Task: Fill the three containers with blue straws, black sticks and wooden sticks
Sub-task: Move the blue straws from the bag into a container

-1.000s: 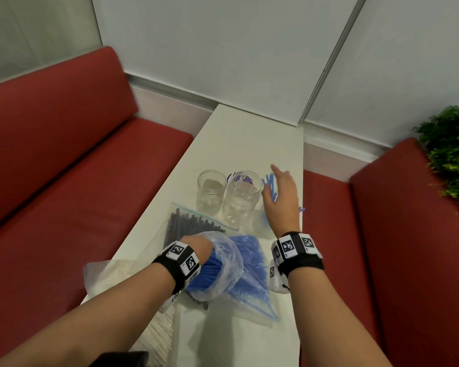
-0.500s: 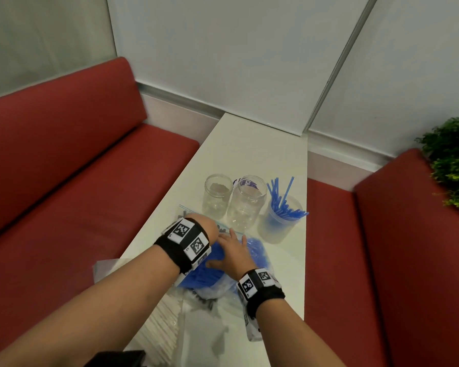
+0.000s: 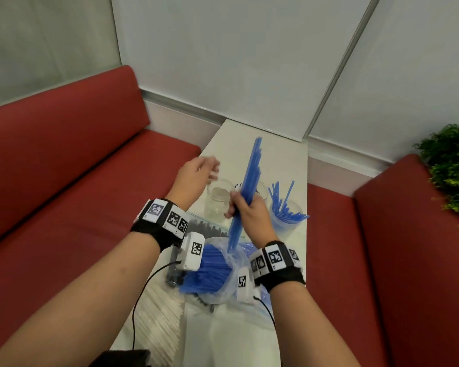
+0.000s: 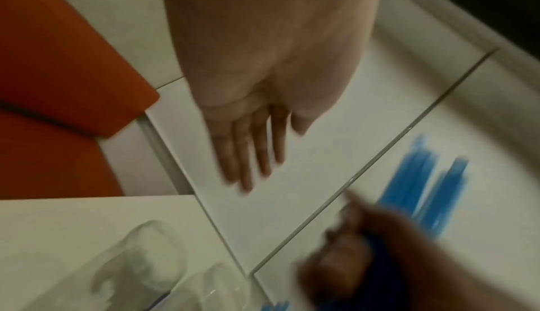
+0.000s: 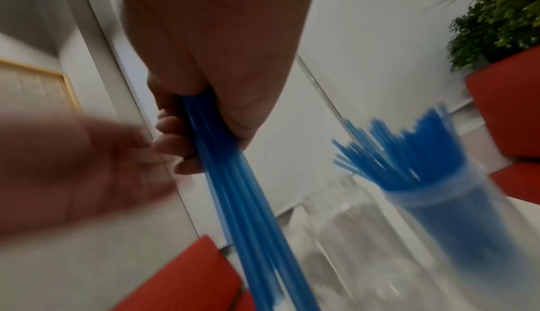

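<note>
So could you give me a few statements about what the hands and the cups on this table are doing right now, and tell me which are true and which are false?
1. The right hand grips a bundle of blue straws. True.
2. The left hand holds a glass jar. False: it is open above the table and holds nothing.
3. The frosted cup on the right already holds blue straws. True.
4. The clear jar near the left hand is packed with black sticks. False: no sticks stand in it; the black sticks lie in a bag on the table.
5. The bag of blue straws lies between the forearms. True.
</note>
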